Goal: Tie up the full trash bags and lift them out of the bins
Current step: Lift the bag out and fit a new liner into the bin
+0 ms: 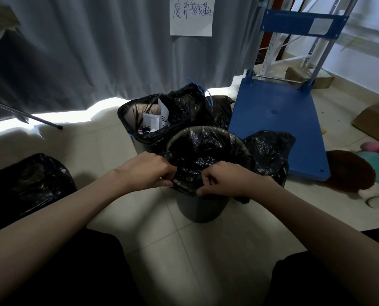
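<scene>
Two bare hands work at the near rim of a round grey bin (pixel 198 209) standing on a floor (pixel 184 250) of pale, smooth tiles. The left hand (pixel 147 171) pinches the crinkled black liner (pixel 203 149) where it folds over the rim, fingers curled into the thin glossy plastic; the right hand (pixel 225 181) grips the same edge just beside it, knuckles bent, thumb pressing the film against the bin's wall. The hands sit close together but do not touch. The liner is stretched over the bin's mouth and sags inward in wrinkled folds. Behind it, touching, stands a second bin (pixel 137 143) whose black bag (pixel 184 107) is open and holds white paper scraps (pixel 160 120); blue drawstrings (pixel 203 89) stick up from its gathered far side. Another lump of shiny black plastic (pixel 270 153) lies to the right of the near bin, against a flat blue cart (pixel 279 127) with a metal handle frame. A bulging black sack (pixel 29 184) rests on the floor at the left. A soft plush toy (pixel 374 171) lies at the far right, near a cardboard box (pixel 378 120). A grey pleated curtain (pixel 84 51) hangs behind, bearing a handwritten paper sign (pixel 192 16).
</scene>
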The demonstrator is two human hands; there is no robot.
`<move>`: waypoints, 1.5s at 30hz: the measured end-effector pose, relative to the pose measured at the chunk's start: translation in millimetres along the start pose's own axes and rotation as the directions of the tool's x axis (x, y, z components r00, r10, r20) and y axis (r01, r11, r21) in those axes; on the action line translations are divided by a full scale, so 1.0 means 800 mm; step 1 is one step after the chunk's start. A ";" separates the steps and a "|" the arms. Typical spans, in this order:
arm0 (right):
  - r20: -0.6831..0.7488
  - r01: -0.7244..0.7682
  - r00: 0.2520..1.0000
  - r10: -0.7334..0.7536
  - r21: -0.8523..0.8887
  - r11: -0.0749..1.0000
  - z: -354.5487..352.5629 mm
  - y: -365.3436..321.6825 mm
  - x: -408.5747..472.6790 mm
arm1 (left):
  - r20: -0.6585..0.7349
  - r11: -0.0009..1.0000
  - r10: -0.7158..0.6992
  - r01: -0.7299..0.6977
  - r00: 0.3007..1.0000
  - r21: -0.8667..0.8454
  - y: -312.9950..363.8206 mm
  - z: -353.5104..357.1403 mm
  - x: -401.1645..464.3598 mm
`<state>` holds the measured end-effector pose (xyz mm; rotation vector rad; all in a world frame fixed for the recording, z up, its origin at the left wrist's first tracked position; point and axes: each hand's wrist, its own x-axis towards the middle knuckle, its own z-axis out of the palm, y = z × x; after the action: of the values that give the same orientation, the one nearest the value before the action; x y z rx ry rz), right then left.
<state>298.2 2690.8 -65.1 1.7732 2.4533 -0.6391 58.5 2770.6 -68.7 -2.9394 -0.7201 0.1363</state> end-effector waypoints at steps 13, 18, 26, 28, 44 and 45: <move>-0.022 0.054 0.998 -0.053 0.018 0.998 0.009 -0.033 0.028 | -0.165 0.978 0.112 -0.080 0.980 0.193 -0.004 0.019 -0.014; 0.039 0.049 0.998 -0.053 0.116 0.992 0.003 -0.032 0.038 | -0.269 0.978 0.054 0.003 0.962 0.207 0.000 0.035 -0.025; 0.082 0.061 0.994 -0.079 0.206 0.977 0.002 -0.026 0.045 | 0.356 0.974 -0.117 0.037 0.927 0.224 -0.002 0.049 -0.022; 0.085 0.046 0.994 -0.065 0.204 0.978 0.000 -0.027 0.044 | 0.356 0.976 -0.144 0.074 0.923 0.203 -0.004 0.039 -0.023; -0.308 -0.508 0.838 0.450 -0.138 0.851 -0.023 0.050 0.003 | -0.043 0.999 -0.030 0.032 0.999 0.041 0.018 0.021 0.020; -0.285 -0.543 0.823 0.491 -0.140 0.828 -0.022 0.054 0.000 | -0.001 1.000 -0.013 0.012 1.000 -0.005 0.019 0.018 0.020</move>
<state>341.8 2708.1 -61.6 2.3854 1.8958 -0.1083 78.1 2766.0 -85.8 -2.9392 -0.7397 0.1316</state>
